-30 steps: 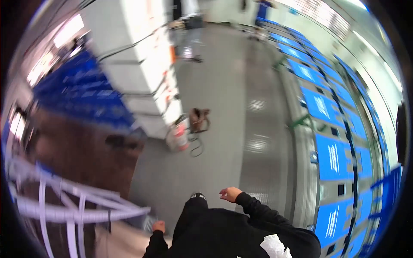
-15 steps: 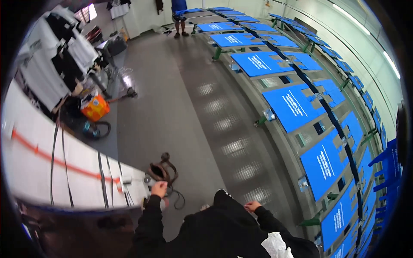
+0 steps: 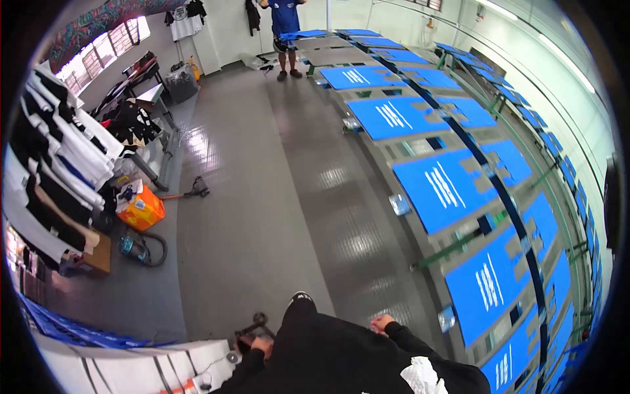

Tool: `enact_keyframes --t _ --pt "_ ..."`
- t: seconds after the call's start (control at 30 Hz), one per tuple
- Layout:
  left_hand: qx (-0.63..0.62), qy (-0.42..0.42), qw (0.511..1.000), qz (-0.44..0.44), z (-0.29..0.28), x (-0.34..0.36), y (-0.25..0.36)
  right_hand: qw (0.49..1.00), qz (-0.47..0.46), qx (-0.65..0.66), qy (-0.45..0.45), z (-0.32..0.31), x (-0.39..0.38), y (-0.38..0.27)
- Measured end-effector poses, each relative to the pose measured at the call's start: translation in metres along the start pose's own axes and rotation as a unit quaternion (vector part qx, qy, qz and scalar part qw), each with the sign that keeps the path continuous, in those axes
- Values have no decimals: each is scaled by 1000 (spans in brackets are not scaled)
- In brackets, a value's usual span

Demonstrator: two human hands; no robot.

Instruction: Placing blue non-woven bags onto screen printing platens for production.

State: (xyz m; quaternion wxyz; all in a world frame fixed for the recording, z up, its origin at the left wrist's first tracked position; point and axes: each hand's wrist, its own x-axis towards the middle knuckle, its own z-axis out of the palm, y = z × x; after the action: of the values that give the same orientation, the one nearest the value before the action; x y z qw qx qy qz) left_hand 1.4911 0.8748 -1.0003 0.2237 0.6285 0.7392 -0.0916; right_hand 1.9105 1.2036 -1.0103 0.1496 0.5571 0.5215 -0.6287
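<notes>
My left hand [image 3: 262, 345] is low in the view beside the dark floor stand [image 3: 260, 320] and the end of a white panel [image 3: 118, 362] crossed by black cords. My own body and sleeve partly hide its fingers, so its grip is unclear. To the right of my body, my right hand [image 3: 380, 324] hangs over the floor, its fingers curled together; whatever they hold, if anything, is too small to make out. Nearest on that side lies a flat blue cloth piece [image 3: 467, 299] with white print, on a long printing table.
Further blue cloth pieces [image 3: 430, 203] line the long table. Beyond its far end stands a person [image 3: 285, 20] in a blue top. Along the left hang black and white garments [image 3: 72, 151]; an orange bag [image 3: 141, 209] and a vacuum cleaner [image 3: 134, 251] sit on the floor [image 3: 243, 217].
The view has shifted forward along the aisle and tilted up. The white panel now sits lower, with my left hand lower beside it. My right hand keeps its curled shape.
</notes>
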Motion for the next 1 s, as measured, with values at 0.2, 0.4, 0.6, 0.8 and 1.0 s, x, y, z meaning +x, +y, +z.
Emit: enact_keyframes --t 0.2,0.4,0.6,0.8,1.0 --pt "-266 -92 856 -434 -4 81 -83 982 -153 -39 104 -82 129 -293" --pt "-292 194 905 -241 -291 361 -237 968 -223 -82 85 -97 160 -514" --pt "-208 266 939 61 -604 685 -248 941 -327 51 73 -132 208 -676" --pt "-21 282 910 303 -741 948 -182 931 -351 13 98 -202 289 -812" --pt "220 232 829 459 -813 1079 -148 928 -319 108 157 -279 325 -911"
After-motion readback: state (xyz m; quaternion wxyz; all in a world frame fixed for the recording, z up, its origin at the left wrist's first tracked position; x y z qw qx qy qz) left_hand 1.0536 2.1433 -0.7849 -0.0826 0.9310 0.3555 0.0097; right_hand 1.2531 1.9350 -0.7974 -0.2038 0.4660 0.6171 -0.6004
